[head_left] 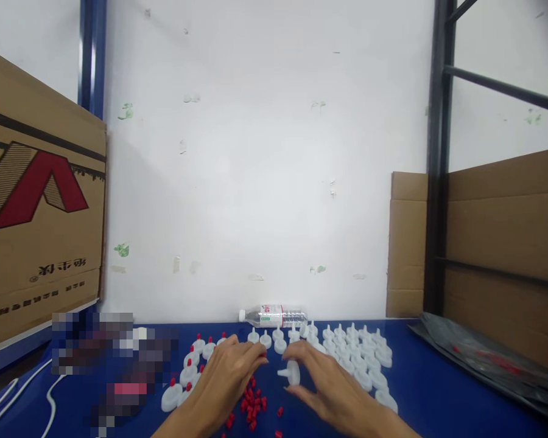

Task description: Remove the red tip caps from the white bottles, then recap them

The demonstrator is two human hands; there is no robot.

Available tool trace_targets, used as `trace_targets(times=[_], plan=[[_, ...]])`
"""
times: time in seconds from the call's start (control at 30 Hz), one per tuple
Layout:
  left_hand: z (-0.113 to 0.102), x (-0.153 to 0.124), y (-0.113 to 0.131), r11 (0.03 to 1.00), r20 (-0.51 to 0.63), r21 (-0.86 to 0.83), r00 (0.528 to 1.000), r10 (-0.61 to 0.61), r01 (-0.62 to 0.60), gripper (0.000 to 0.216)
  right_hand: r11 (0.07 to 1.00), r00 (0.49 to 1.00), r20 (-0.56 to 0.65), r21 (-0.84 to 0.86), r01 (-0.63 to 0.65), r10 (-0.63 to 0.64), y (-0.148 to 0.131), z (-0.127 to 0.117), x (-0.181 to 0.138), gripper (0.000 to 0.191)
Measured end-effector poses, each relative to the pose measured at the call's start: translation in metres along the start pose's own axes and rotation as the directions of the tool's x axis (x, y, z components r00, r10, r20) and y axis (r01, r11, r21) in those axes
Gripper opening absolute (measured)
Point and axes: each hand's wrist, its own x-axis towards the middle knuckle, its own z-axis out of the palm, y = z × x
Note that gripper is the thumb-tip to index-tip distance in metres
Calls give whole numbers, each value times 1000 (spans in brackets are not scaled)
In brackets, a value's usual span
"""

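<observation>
My right hand (331, 383) holds a white plastic cap with a nozzle (292, 371) between thumb and fingers, just above the blue table (438, 389). My left hand (226, 377) reaches forward beside it, fingertips pinched near a small red tip; what it holds is too small to make out. Below and between my hands lies a pile of several small red tips (252, 404). White caps without tips (360, 353) stand in rows to the right. Caps fitted with red tips (189, 368) stand to the left.
A clear water bottle (274, 316) lies on its side against the white wall. A cardboard box (36, 207) stands at the left, more cardboard (502, 243) at the right behind a dark rack post. A dark plastic bag (484, 356) lies at the right. White cables (22, 401) trail at the left.
</observation>
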Motion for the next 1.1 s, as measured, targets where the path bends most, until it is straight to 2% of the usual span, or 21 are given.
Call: trace_targets(times=[0.13,0.3,0.5,0.67,0.77,0.9,1.1], plan=[[4,0,0,996,-11,51,997,78,-78,30,1000,999,-36,-7,15,-15,-1,6,-2,47],[5,-1,8,986,-45,-14,985,164,-165,35,998,992,-106,-25,65,-67,0,8,-3,41],[6,0,13,985,-132,-71,980,147,-157,31,986,969,-186,-25,163,-164,0,9,-4,30],[2,2,18,987,-84,-2,983,162,-163,47,973,929,-290,-58,221,-229,-4,11,-1,21],[-4,1,24,981,10,-184,998,63,-60,47,941,889,-312,-145,305,-336,-7,9,2,15],[-11,0,29,887,143,-437,985,-96,150,44,902,848,-319,-234,362,-423,-9,5,6,15],[-9,0,36,817,234,-502,954,-187,283,47,867,838,-279,-328,376,-469,-11,4,2,16]])
